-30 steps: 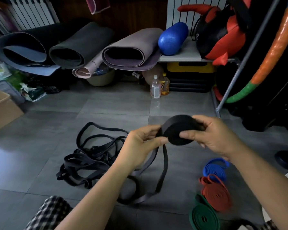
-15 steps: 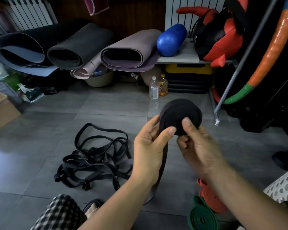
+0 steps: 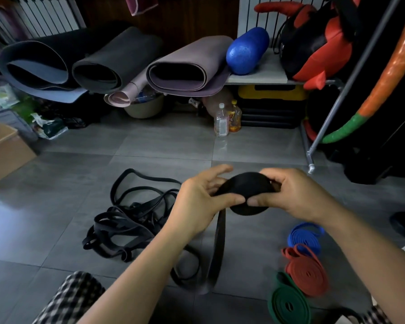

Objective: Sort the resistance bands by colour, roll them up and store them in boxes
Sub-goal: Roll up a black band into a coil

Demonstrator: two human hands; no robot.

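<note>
Both the left hand point(image 3: 200, 202) and right hand point(image 3: 292, 195) pinch the black band roll point(image 3: 246, 192); its unrolled tail point(image 3: 218, 249) hangs straight down toward the floor

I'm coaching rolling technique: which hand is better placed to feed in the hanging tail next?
Probably the left hand: the tail hangs just below it, while the right hand pinches the roll farther away.

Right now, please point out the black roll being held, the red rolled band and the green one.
black roll point(image 3: 243, 186): head view, top face of the coil.
red rolled band point(image 3: 307, 274): head view, flat coiled face.
green rolled band point(image 3: 288, 305): head view, flat coiled face.
</note>
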